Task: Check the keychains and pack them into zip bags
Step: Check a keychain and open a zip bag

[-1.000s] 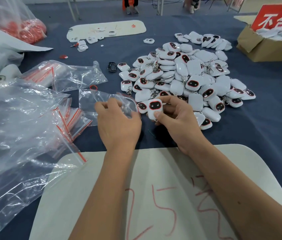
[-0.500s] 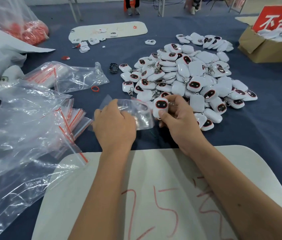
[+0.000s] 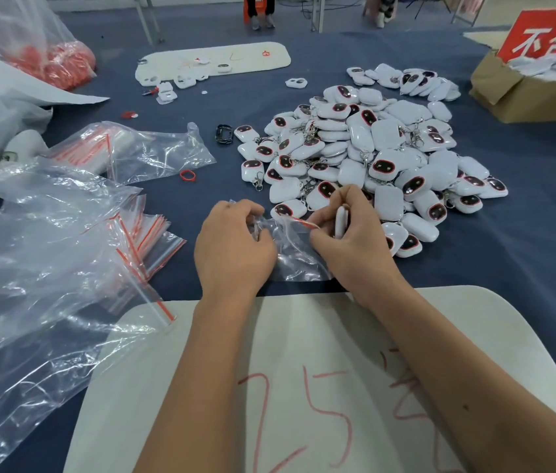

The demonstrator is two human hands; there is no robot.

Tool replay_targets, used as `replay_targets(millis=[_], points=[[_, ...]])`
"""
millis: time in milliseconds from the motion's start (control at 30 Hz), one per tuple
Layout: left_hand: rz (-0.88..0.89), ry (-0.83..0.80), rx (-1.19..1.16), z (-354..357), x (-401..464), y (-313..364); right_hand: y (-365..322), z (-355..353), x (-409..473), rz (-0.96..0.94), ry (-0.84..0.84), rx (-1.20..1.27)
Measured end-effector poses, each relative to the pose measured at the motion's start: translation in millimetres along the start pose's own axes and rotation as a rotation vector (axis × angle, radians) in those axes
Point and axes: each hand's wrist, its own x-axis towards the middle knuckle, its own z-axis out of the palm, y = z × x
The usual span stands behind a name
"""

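A small clear zip bag (image 3: 295,257) with a red seal line lies between my hands on the blue cloth. My left hand (image 3: 234,249) pinches its left edge near the mouth. My right hand (image 3: 350,238) holds a white keychain (image 3: 341,218) edge-on in its curled fingers and also pinches the bag's red-lined opening. Just beyond my hands spreads a big pile of white keychains (image 3: 372,155) with black, red-rimmed faces and metal clasps.
A stack of empty red-striped zip bags (image 3: 147,240) and large loose plastic sheets (image 3: 41,254) fill the left side. A white foam board (image 3: 304,387) marked in red lies under my forearms. A cardboard box (image 3: 525,93) of keychains stands far right. A red rubber band (image 3: 188,175) lies nearby.
My left hand has brought the zip bag to the right, between both hands. The keychain has turned from face-up to edge-on in my right hand, which now also pinches the bag's opening.
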Motion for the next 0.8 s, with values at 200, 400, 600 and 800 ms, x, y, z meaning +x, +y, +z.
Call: replay_targets(millis=[200, 400, 600, 800], points=[[0.067, -0.067, -0.046, -4, 1, -1, -4, 4, -3, -0.088, 0.092, -0.211], [-0.127, 0.019, 0.125, -4, 3, -5, -3, 1, -3, -0.068, 0.290, -0.217], [-0.237, 0.074, 0.220, 3, -3, 2, -1, 3, 0, -0.005, 0.348, -0.123], [0.277, 0.397, -0.192, -3, -7, 20, -2, 3, 1, 0.018, 0.182, 0.116]])
